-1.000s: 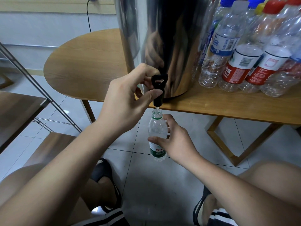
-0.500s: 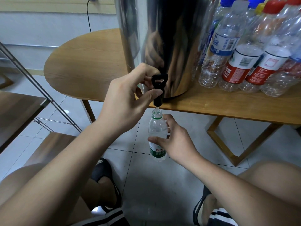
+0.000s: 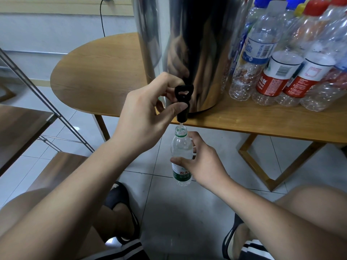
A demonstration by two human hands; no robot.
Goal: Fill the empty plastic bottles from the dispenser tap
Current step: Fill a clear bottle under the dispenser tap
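Watching the head cam from my end, so only what I can see. Left hand (image 3: pixel 142 117) is clamped on the black tap (image 3: pixel 183 102), with the thumb pressed against the front of the spout and the fingers curled round the lever behind it.

Right hand (image 3: pixel 204 164) is lower down and wrapped round the small clear bottle (image 3: pixel 181 147). The thumb sits across the front just above the green label (image 3: pixel 181 174) and the fingers go round the back.

The bottle is upright, uncapped and off the table. Its mouth is directly under the spout, close but not touching. A thin stream of water (image 3: pixel 180 126) runs from the spout into the neck. I honestly can't tell how full it is, the plastic is too clear.

The tap sticks out from the bottom of the shiny steel dispenser (image 3: pixel 197 44), which stands near the front edge of the wooden table (image 3: pixel 97 77). Just right of the dispenser is a cluster of capped empty bottles (image 3: pixel 277 72) with red, blue and yellow caps, packed against each other.

A black cable (image 3: pixel 102 17) hangs down the wall behind. Below the hands there's grey tiled floor (image 3: pixel 178 212), bare knees either side and black sandals (image 3: pixel 120 203).
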